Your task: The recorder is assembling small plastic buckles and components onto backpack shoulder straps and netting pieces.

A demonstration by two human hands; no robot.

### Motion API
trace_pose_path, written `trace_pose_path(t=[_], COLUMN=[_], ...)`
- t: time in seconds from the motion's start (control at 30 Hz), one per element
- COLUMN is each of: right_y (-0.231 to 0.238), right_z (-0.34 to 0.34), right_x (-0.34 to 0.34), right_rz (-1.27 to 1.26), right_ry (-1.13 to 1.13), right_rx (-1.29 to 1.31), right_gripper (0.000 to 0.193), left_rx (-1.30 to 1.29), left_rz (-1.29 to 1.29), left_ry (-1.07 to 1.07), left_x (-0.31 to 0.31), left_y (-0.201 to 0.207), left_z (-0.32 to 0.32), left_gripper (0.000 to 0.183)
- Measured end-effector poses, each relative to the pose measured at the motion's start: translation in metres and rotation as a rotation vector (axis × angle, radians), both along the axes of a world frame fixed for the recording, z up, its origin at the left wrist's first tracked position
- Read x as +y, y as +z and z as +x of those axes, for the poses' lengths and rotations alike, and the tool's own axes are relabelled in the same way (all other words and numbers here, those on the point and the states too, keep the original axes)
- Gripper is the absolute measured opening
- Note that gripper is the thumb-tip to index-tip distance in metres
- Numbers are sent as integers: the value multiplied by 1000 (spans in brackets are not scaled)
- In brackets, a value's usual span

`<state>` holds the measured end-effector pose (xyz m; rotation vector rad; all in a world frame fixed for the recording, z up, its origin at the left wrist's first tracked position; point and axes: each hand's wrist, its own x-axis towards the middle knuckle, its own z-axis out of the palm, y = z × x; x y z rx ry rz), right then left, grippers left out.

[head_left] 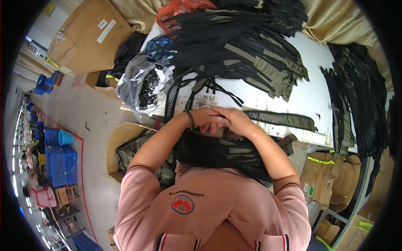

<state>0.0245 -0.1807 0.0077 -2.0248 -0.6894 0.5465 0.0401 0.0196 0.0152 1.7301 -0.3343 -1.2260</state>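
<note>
My left hand and my right hand meet at the table's near edge, fingers closed and pressed together. From behind my right hand a dark green strap with black mesh edging runs out to the right; its near end is hidden in my right hand's grip. A small dark piece shows between the fingertips, too covered to name in my left hand. Left of my hands, another black mesh strap hangs toward the table edge. Black and green strap pieces lie across my lap.
A large pile of straps covers the white table. A clear bag of black buckles sits at its left corner. Cardboard boxes stand left and right. More straps hang at right. Blue crates stand far left.
</note>
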Motion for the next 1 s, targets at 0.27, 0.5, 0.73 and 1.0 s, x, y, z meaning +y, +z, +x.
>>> trace_pose_path(t=[0.27, 0.5, 0.73, 1.0], right_y=[-47, -39, -31, -26], right_z=[12, 13, 19, 15], right_x=[-2, 2, 1, -10], right_rz=[43, -10, 51, 6], right_ry=[-49, -63, -152, -193], right_rx=[-305, -324, -214, -145], right_gripper=[20, 20, 16, 15], left_rx=[-988, -917, -832, -923], left_rz=[693, 941, 905, 1040], left_ry=[914, 804, 745, 648], left_x=[179, 197, 199, 191], left_y=[-40, -52, -45, -39], left_z=[48, 56, 61, 57], left_gripper=[19, 38, 30, 26])
